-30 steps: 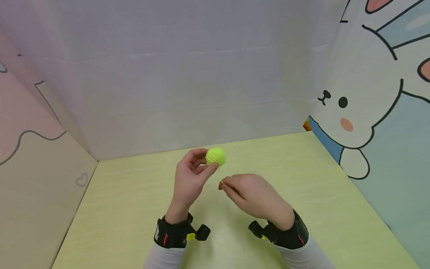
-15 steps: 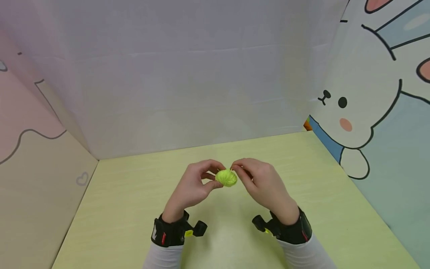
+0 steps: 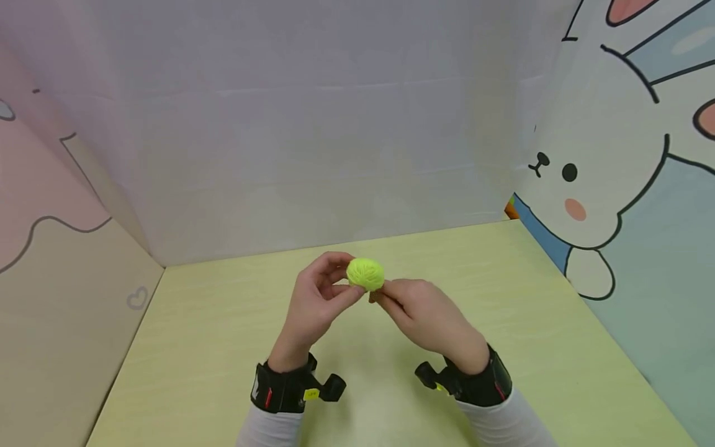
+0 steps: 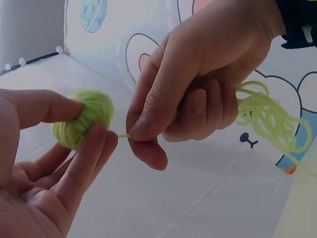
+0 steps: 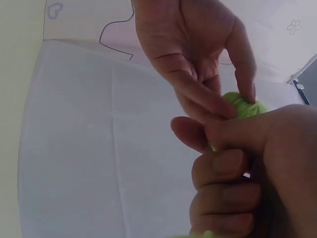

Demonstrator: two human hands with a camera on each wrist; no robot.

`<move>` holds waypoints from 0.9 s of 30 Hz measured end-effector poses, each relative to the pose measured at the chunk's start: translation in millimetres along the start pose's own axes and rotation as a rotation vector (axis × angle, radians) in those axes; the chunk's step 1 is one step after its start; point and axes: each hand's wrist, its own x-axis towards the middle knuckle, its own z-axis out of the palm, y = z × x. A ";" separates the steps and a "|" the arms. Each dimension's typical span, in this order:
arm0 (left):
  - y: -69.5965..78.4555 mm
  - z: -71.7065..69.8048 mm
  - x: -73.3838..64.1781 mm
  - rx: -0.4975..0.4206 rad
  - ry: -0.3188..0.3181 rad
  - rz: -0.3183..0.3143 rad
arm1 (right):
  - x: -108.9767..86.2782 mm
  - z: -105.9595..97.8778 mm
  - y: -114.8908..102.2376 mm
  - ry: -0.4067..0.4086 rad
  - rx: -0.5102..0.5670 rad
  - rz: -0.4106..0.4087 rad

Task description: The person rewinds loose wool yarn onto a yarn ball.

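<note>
Between the thumb and fingers of my left hand I hold a small ball of neon yellow-green yarn above the table. My right hand is close to its right side and pinches a strand of yarn between thumb and forefinger. That strand runs a short way to the ball in the left wrist view. The other right fingers are curled, and a loose tangle of the same yarn hangs out behind them. In the right wrist view the ball is partly covered by both hands.
A pale yellow-green table lies beneath both hands. White cloth stands behind it, with a rabbit-print panel on the right and a pink and cream panel on the left. Each wrist wears a black camera strap.
The yarn ball dipped toward me and right, then rose back and left, turning in my left fingers. My right hand went up beside it, then came down to its lower right.
</note>
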 end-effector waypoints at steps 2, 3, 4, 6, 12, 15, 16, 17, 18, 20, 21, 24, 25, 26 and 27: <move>-4.5 -0.5 -0.7 0.062 0.101 -0.015 | -0.6 2.7 -3.2 -0.042 -0.010 -0.017; -7.2 -0.9 -1.0 0.107 0.143 -0.016 | -1.0 3.9 -4.5 -0.059 -0.017 -0.026; -10.5 -1.4 -1.3 0.156 0.177 -0.014 | -1.7 5.0 -5.5 -0.072 -0.021 -0.035; -17.0 -2.2 -1.7 0.247 0.222 0.003 | -3.5 6.7 -7.0 -0.091 -0.030 -0.057; -32.5 -8.9 -5.6 0.550 0.140 0.075 | -9.1 5.9 -10.4 -0.017 -0.021 -0.125; -35.2 -13.0 -9.0 0.597 -0.010 0.078 | -10.7 3.9 -8.8 0.107 -0.010 -0.159; -35.4 -13.8 -10.1 0.582 -0.062 0.075 | -10.7 3.1 -7.7 0.151 -0.009 -0.165; -35.4 -14.5 -11.2 0.559 -0.112 0.069 | -10.4 2.6 -6.2 0.190 -0.013 -0.169; -34.8 -14.7 -12.3 0.529 -0.158 0.062 | -10.1 2.5 -4.5 0.224 -0.017 -0.166; -32.3 -14.4 -14.6 0.464 -0.233 0.053 | -9.3 2.9 -0.3 0.272 -0.025 -0.155; -30.6 -14.1 -15.7 0.434 -0.259 0.051 | -8.9 3.4 1.7 0.283 -0.027 -0.145; -21.7 -12.9 -18.7 0.340 -0.305 0.063 | -7.9 6.1 6.3 0.281 -0.027 -0.109; -18.7 -12.7 -19.7 0.307 -0.308 0.070 | -7.6 7.3 7.1 0.268 -0.024 -0.095; -15.7 -12.7 -20.7 0.273 -0.308 0.078 | -7.4 8.6 7.5 0.246 -0.019 -0.077; -13.1 -13.0 -21.7 0.234 -0.304 0.085 | -7.1 10.2 7.7 0.218 -0.011 -0.060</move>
